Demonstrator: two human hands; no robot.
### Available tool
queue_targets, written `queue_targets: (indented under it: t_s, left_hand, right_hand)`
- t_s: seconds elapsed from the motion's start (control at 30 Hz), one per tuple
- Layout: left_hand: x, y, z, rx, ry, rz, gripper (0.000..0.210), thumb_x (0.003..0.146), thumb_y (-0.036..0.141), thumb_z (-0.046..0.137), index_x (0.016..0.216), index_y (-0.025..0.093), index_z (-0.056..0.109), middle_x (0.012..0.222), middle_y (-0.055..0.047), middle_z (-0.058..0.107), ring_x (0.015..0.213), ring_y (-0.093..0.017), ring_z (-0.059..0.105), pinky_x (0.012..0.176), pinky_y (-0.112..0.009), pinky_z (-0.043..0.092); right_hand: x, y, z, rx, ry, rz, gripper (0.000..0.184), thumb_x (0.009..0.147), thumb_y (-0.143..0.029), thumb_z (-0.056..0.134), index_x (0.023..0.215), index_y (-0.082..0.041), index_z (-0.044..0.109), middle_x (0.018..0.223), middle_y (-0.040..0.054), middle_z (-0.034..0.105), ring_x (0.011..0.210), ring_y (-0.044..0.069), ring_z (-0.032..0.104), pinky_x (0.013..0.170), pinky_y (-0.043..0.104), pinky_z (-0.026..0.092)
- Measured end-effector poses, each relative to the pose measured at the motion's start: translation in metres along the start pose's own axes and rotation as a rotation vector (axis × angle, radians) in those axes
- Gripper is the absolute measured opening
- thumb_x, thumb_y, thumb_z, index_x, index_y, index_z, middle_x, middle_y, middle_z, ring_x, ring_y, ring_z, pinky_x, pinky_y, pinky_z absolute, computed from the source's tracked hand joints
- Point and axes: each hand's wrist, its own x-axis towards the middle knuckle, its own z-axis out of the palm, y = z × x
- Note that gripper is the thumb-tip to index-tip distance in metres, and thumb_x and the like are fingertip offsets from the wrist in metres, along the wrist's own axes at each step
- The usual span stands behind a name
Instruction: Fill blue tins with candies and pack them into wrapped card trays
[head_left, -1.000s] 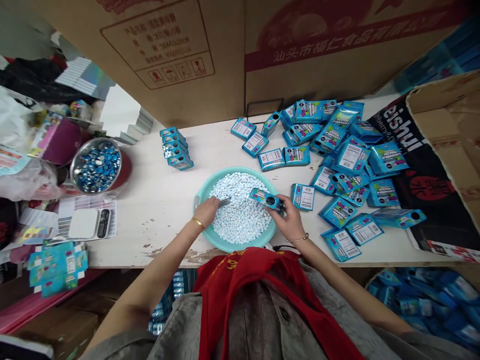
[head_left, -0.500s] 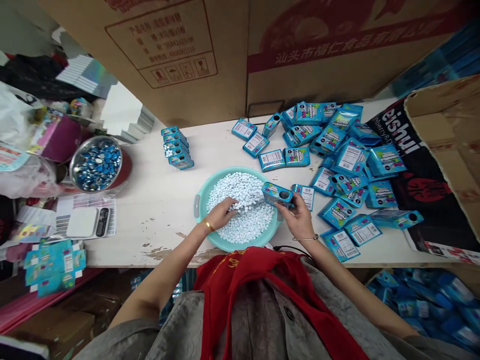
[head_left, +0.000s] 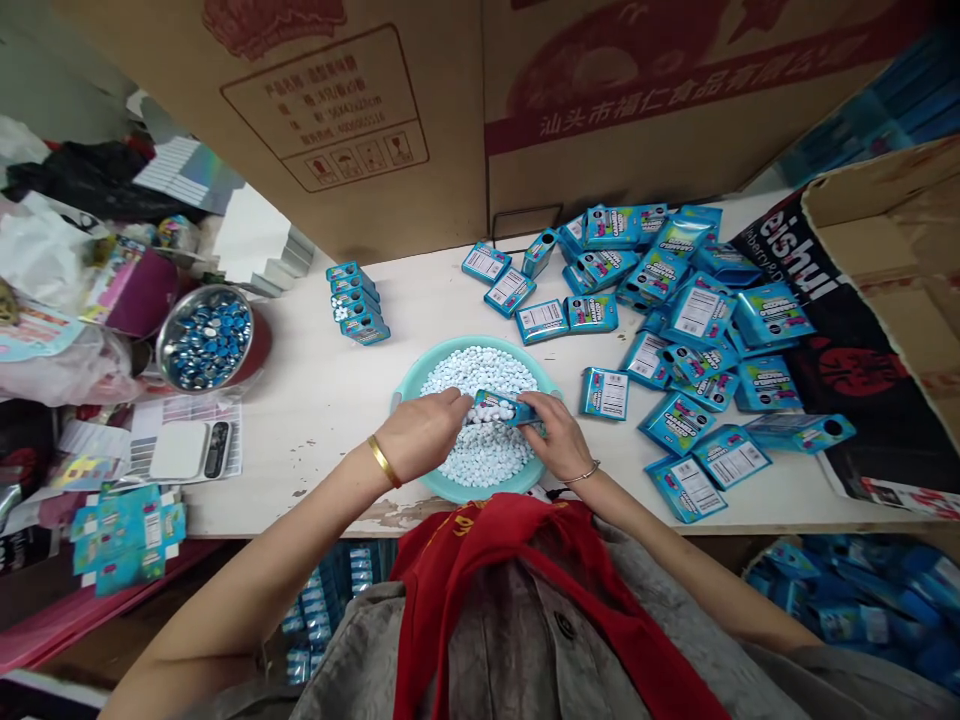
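Observation:
Over a turquoise basin full of small white candies, my right hand grips a small blue candy box. White candies lie at the box's top. My left hand, with a gold bangle at the wrist, is closed right beside the box's left end. White pieces show just past its fingers; what they grip is hidden. To the right of the basin, a blue box lies flat, close to my right hand.
Many blue boxes are heaped at the right. Several blue boxes stand in a row at left. A metal bowl holds blue wrapped pieces, near a white scale. Large cartons wall off the back.
My right hand has brought the box left over the basin's middle and tilted it. My left hand has risen and turned, meeting the box. The camera view has shifted slightly.

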Motion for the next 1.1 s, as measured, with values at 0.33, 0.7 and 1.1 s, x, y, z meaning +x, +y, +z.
queue_targets:
  t_s: [0.33,0.7,1.1]
  left_hand:
    - [-0.005,0.026,-0.015,0.162,0.051,-0.041,0.021,0.093,0.011,0.037,0.105,0.014,0.054,0.093,-0.009,0.059,0.087,-0.022,0.06,0.072,-0.034,0.05]
    - [0.053,-0.056,0.16,-0.27,-0.009,-0.162,0.027,0.089,0.009,0.037,0.11,0.015,0.053,0.11,-0.011,0.056,0.101,-0.022,0.056,0.087,-0.036,0.047]
    - [0.069,-0.027,0.156,-0.601,0.206,0.085,0.028,0.09,0.021,0.047,0.118,0.015,0.045,0.113,-0.011,0.056,0.098,-0.019,0.056,0.09,-0.033,0.045]
  right_hand:
    - [-0.006,0.006,0.008,0.041,0.002,0.04,0.04,0.082,-0.015,0.051,0.122,-0.023,0.052,0.118,0.0096,0.062,0.112,0.027,0.056,0.097,0.049,0.047]
    - [-0.004,0.016,-0.023,0.044,0.138,0.211,0.033,0.082,-0.025,0.057,0.114,-0.022,0.055,0.109,0.009,0.064,0.102,0.025,0.06,0.091,0.044,0.049]
    - [-0.011,0.02,-0.029,0.131,0.181,0.361,0.038,0.081,-0.036,0.063,0.114,-0.022,0.053,0.106,0.0068,0.064,0.093,0.023,0.062,0.085,0.041,0.052]
